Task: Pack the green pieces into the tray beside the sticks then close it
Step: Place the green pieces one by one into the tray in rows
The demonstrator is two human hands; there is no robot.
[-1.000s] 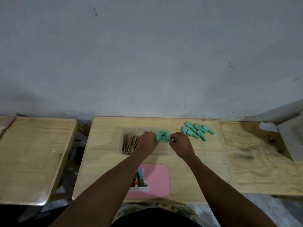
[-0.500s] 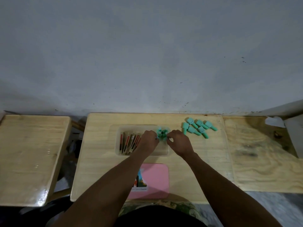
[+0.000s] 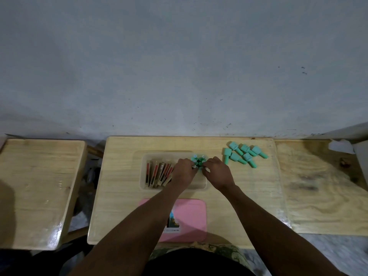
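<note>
A clear plastic tray [image 3: 143, 177] sits in the middle of the centre table, with several flat sticks [image 3: 158, 173] standing in its left half. A cluster of green pieces [image 3: 198, 160] stands upright in its right half, near the far wall. My left hand [image 3: 184, 173] and my right hand [image 3: 217, 173] meet at that cluster, fingertips pinched on the pieces from either side. Several more green pieces [image 3: 244, 155] lie loose on the table to the right of the tray. The pink lid [image 3: 191, 220] lies flat in front of the tray, partly under my left forearm.
A second wooden table [image 3: 39, 188] stands to the left across a gap. A plywood surface [image 3: 318, 186] adjoins on the right, with a small dark object [image 3: 344, 162] and crumpled white paper [image 3: 340, 146] near its far end. A grey wall rises behind.
Both hands have stayed at the green cluster in the tray, with the fingertips drawing closer around it. The camera view has shifted slightly; the loose pieces on the right have not moved.
</note>
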